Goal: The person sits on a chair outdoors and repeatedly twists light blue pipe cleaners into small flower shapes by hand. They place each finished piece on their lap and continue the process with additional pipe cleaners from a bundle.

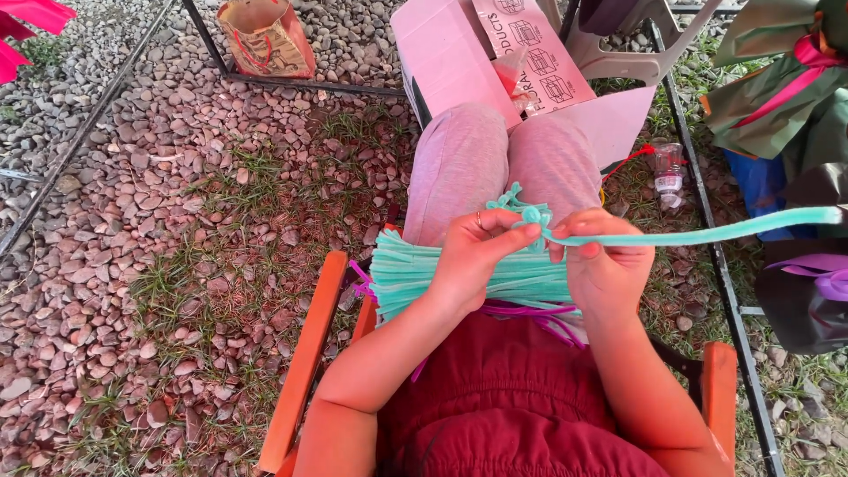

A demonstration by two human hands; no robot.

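Two hands work above a thick bundle of teal fuzzy pipe cleaners (pixel 459 274) lying across the lap. The right hand (pixel 605 265) pinches one long teal pipe cleaner (pixel 707 234) running off to the right; the left hand (pixel 481 252) curls closed, fingertips gripping its small coiled end (pixel 530 215).

Single head-worn view. Looks steeply down from above the lap (pixel 495 168), facing forward over knees to gravel ground (pixel 132 177). Close range: both forearms fill the lower frame. No second view.
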